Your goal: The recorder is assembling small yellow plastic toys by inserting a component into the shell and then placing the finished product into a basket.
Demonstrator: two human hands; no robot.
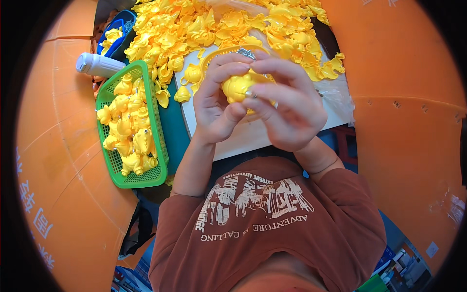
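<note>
White counter (243, 138) walled by orange panels, heaped behind with yellow parts (219, 29). Yellow toy piece (237, 87) pinched above it between left hand (214, 104) and right hand (287, 107), both grasping; best held steady, halves squarely aligned. Green basket (114, 170) of finished pieces just left.

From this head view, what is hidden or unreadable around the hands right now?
- Small yellow plastic piece: mostly wrapped by the left hand and right hand; its shape is unclear.
- Small silver item above the fingers: too small to identify.
- Heap of yellow plastic parts: cut off by the top edge.
- White board: largely covered by the hands and heap.
</note>
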